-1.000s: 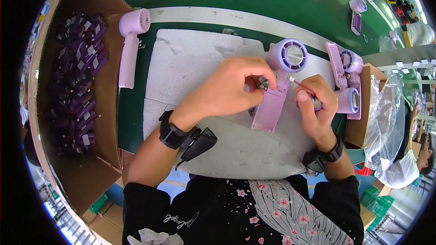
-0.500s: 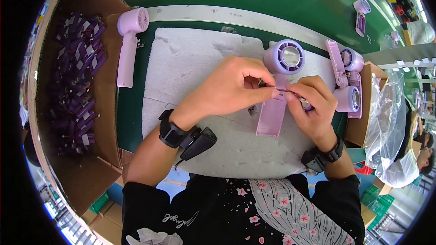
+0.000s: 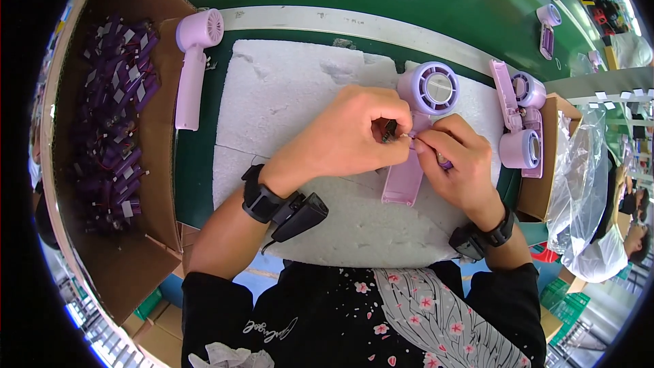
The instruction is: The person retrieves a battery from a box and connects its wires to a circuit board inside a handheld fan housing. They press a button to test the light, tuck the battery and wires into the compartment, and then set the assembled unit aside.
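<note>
Here, left hand [image 3: 351,133]: reaches in from the left; its grip is nearly closed, thumb and forefinger bent into a small ring around a dark, rough-edged circuit board [image 3: 389,131].
Right hand [image 3: 463,160]: fingertips meet the left hand's; its grip is tight, curled over a smooth, rounded purple cell [image 3: 444,161], mostly hidden. What the fingertips pinch is too small to tell.
Fan [image 3: 429,88]: lies just beyond both hands; a lilac plastic drum with radial slots around a shiny round disc. Its pink handle shell [image 3: 403,182], a shallow rectangular tray, runs beneath the fingers toward the near side.
Foam pad [image 3: 286,95]: white, grainy and pitted, under the fan, on the green surface [image 3: 203,191].
Left side: a whole pink fan [image 3: 193,88] beside a corrugated cardboard box [image 3: 163,191] heaped with glossy purple battery packs [image 3: 119,88].
Right side: lilac fan heads [image 3: 521,150] and opened shells [image 3: 503,95], near crinkled clear plastic [image 3: 579,184].
Far side: a flat metal strip [image 3: 306,19], scuffed.
</note>
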`<action>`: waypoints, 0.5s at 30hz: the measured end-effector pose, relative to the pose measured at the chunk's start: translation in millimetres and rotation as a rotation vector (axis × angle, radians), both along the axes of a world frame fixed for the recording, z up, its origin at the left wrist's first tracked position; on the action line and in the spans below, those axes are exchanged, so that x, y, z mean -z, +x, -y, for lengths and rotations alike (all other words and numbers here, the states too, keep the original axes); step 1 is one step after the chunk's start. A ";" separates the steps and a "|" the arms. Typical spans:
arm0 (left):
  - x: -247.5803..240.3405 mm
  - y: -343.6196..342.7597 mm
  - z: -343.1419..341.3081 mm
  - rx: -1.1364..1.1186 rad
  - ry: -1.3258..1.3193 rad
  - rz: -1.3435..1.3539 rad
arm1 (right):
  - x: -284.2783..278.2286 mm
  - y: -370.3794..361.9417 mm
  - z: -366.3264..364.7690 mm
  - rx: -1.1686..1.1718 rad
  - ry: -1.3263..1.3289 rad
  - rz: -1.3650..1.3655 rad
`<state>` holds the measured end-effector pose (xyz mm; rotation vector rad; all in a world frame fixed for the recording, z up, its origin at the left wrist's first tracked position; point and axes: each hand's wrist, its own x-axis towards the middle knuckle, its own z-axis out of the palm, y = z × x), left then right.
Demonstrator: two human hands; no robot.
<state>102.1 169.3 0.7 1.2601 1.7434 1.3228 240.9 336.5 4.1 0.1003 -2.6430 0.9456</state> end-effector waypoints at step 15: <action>-5.2 -11.8 4.0 0.023 -0.087 0.557 | 1.8 1.2 -2.3 -0.014 -0.059 -0.035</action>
